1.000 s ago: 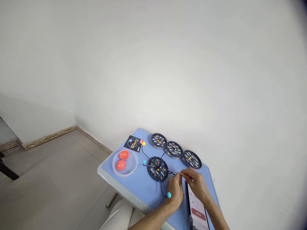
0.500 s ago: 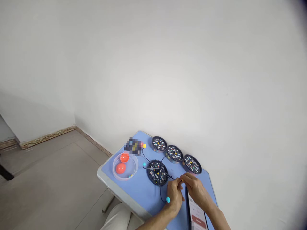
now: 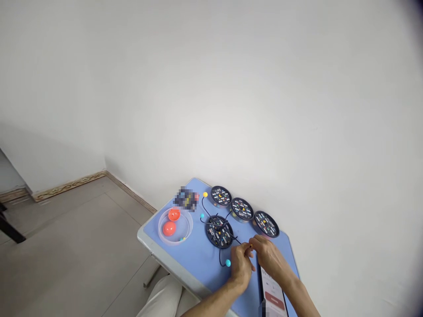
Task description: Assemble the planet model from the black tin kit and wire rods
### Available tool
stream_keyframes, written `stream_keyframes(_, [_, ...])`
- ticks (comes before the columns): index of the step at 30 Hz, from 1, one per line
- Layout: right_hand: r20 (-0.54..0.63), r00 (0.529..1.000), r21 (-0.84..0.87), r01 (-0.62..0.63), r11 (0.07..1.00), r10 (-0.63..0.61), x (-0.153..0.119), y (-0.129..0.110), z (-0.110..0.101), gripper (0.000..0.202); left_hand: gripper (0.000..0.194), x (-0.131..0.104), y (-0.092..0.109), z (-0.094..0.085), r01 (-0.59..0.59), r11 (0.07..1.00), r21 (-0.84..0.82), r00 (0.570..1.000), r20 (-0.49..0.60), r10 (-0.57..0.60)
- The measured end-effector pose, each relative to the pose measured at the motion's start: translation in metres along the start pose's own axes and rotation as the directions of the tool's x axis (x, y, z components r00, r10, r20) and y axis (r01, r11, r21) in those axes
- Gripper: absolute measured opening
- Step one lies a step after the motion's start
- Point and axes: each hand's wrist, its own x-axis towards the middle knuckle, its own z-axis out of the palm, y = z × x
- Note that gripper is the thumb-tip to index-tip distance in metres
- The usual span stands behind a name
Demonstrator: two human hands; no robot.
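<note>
In the head view, 4 round black tins are counted on the blue table: 3 in a row along the far edge, and 1 tin nearer the middle with the black cords crossed over it. 3 loose beads are seen at cord ends: 1 yellow bead, 1 small teal bead and 1 larger teal bead. 1 clear dish is set at the left, holding 2 orange half-shells. 1 blurred dark card lies behind the dish, and 1 phone lies under the right forearm.

The left hand and right hand are brought together just right of the middle tin. A cord end is pinched between the closed fingertips of the left hand; a tiny orange bead is pinched by the right fingertips, touching that cord end. The larger teal bead lies just left of the left hand.
</note>
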Motion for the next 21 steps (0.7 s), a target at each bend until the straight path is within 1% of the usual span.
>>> stream_keyframes(4, [0.029, 0.998, 0.000, 0.050, 0.999, -0.050, 0.001, -0.003, -0.005, 0.036, 0.034, 0.001, -0.001, 0.000, -0.024, 1.000, 0.015, 1.000, 0.006, 0.024])
stream_keyframes(8, [0.060, 0.994, 0.002, 0.092, 0.996, -0.092, 0.000, 0.000, -0.006, 0.036, 0.032, 0.002, -0.002, -0.001, -0.027, 1.000, 0.012, 1.000, 0.003, 0.027])
stream_keyframes(15, [0.061, 0.998, -0.114, 0.010, 0.993, -0.003, 0.000, 0.007, 0.007, 0.036, 0.024, 0.000, -0.002, -0.003, -0.016, 1.000, 0.023, 1.000, 0.006, 0.016])
stream_keyframes(21, [0.056, 0.998, -0.190, -0.015, 0.982, 0.026, 0.001, 0.008, 0.013, 0.035, 0.019, -0.001, -0.002, -0.004, -0.018, 1.000, 0.021, 1.000, 0.004, 0.018])
